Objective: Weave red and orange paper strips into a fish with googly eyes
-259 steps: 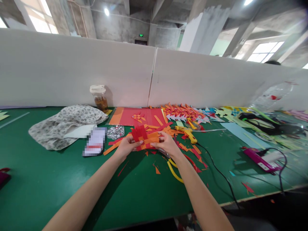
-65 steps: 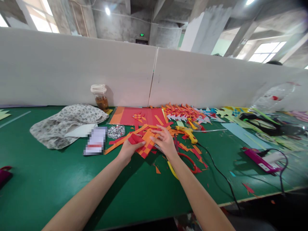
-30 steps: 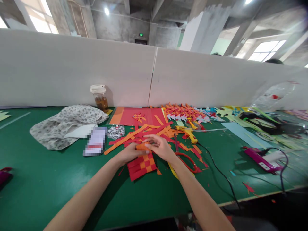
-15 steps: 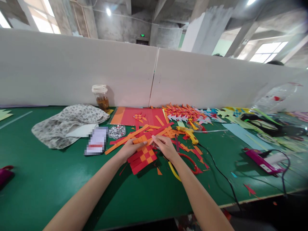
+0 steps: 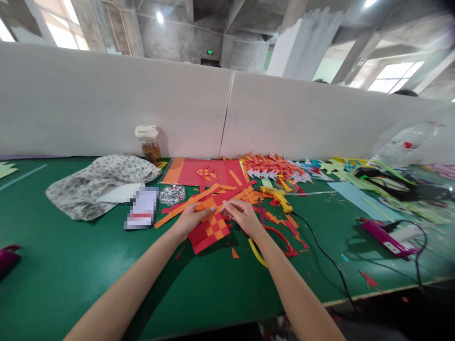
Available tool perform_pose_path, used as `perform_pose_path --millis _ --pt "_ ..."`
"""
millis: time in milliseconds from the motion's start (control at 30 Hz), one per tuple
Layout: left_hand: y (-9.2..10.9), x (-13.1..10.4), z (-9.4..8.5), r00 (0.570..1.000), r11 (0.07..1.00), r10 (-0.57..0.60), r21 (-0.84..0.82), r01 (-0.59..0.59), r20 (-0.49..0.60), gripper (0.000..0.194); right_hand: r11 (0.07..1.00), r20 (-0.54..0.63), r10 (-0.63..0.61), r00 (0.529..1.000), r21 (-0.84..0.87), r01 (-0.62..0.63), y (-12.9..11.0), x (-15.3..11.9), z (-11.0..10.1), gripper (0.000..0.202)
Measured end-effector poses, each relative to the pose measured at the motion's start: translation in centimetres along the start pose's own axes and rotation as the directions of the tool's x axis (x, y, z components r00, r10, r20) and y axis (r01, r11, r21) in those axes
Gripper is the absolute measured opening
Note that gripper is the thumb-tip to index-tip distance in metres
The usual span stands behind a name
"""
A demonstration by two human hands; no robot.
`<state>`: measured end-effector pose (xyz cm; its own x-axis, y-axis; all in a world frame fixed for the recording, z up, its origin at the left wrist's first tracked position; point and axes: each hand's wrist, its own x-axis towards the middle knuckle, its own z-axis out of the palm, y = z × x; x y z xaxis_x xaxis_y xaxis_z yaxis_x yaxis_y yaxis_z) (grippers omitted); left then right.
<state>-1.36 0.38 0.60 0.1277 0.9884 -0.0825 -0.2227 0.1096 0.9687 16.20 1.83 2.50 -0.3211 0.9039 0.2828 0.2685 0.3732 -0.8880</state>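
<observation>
Shifted rightward, our right hand (image 5: 243, 218) sits, grip unclear, beside the woven paper (image 5: 214, 230), likely light, creasable and best held where our left hand (image 5: 188, 221) clamps its left edge.

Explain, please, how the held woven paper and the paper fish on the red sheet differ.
The woven paper looks larger than the paper fish. The left hand holds the woven paper; the paper fish lies on the red sheet. The paper fish shows an eye, the woven paper none. Both have red-and-orange checks.
</observation>
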Motion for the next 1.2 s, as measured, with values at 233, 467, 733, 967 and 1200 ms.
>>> perform_pose_path --millis 233,467,733,967,1200 --pt "0.1 -0.1 0.1 0.997 0.998 -0.049 0.048 0.046 0.064 0.028 1.000 0.024 0.006 1.000 0.021 -0.006 0.2 0.1 0.1 0.039" --pt "-0.2 0.1 0.0 0.999 0.996 -0.012 0.091 0.008 0.047 0.027 0.997 0.035 0.032 0.999 0.063 -0.034 0.4 0.1 0.1 0.043" --pt "0.4 -0.5 0.5 0.996 0.997 -0.067 0.035 0.065 0.060 0.028 0.996 0.014 0.020 1.000 0.092 -0.021 0.3 0.0 0.1 0.021" --pt "0.3 -0.2 0.4 1.000 0.993 -0.008 0.114 0.008 -0.008 0.036 0.999 0.029 0.002 1.000 0.044 -0.003 1.3 0.2 0.3 0.023" --pt "0.1 -0.1 0.4 0.999 0.987 0.024 0.158 -0.018 -0.039 0.038 0.998 0.054 0.027 0.998 0.049 -0.030 1.4 0.3 0.3 0.021"
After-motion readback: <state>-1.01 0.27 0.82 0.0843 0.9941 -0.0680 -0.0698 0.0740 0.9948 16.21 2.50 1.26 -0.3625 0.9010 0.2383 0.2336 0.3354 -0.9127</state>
